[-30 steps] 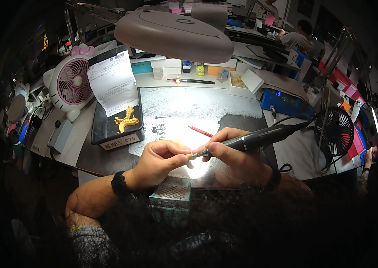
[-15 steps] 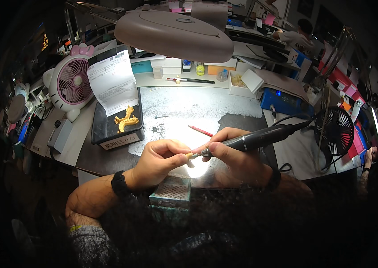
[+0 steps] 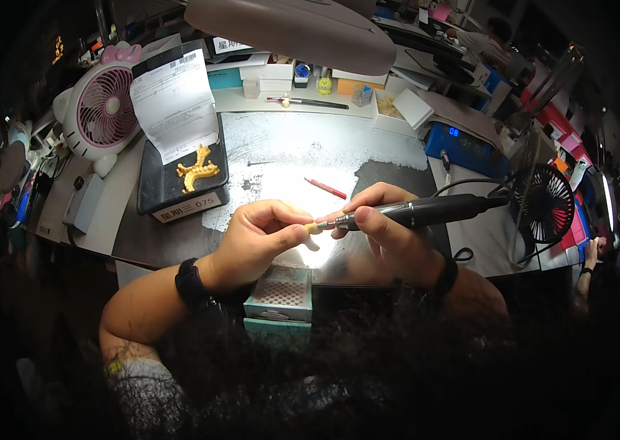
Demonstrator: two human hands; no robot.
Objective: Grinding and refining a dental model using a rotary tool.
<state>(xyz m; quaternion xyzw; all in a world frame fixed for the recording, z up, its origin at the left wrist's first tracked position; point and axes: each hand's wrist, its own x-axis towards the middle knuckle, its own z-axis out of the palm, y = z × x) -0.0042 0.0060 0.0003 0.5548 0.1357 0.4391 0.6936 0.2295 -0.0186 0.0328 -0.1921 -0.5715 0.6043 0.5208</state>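
Note:
Pinched between the thumb and fingers of my left hand (image 3: pixel 251 236) is a small yellowish tooth-like piece (image 3: pixel 313 228), partly hidden by the fingertips. My right hand (image 3: pixel 398 238) is wrapped around a black rotary handpiece (image 3: pixel 427 211), held nearly level and pointing left. Its metal nose (image 3: pixel 333 223) is right at the small piece; whether the tip touches it is too small to tell. Both hands are close together over the brightly lit bench mat (image 3: pixel 317 147). Beyond them lies a red pencil (image 3: pixel 327 189).
A black tray (image 3: pixel 219 192) at left holds yellow dental models (image 3: pixel 198 170) and a paper sheet (image 3: pixel 174 110). A lamp (image 3: pixel 295 33) overhangs the bench. A pink-white fan (image 3: pixel 104 110), a blue control box (image 3: pixel 464 150) and a black fan (image 3: pixel 544 205) stand around. Below sits a perforated box (image 3: pixel 280 293).
The whole view has shifted, so the bench and my hands sit higher in the picture. The digits on the blue box have changed. Both hands keep their grips, with the handpiece now lying more level.

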